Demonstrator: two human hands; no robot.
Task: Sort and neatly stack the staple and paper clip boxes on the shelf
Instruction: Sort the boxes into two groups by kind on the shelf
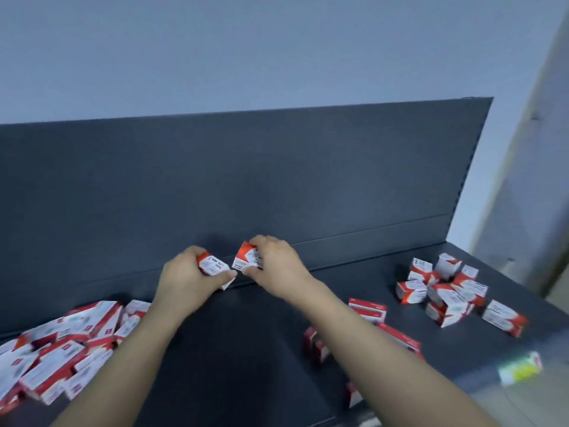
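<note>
while both hands work at the back of the shelf [240, 340], each holds one small red-and-white box. the left hand [184, 274] has its fingers curled round a paper clip box [215, 267]. the right hand [277, 263] grips a second box [246, 257], tilted up on a corner. the two boxes sit just beside each other, near the back panel [246, 180]. no neat stack stands yet, so the sorting looks barely begun. a loose heap [61, 349] lies to the left, a scattered cluster [443, 291] to the right, and flatter boxes [368, 309] lie between. if the second box is set down tilted, it may tip or skew the row. with such similar packaging, staple and clip boxes could get mixed. a forearm drawn back low could also sweep the heap off the front edge.
</note>
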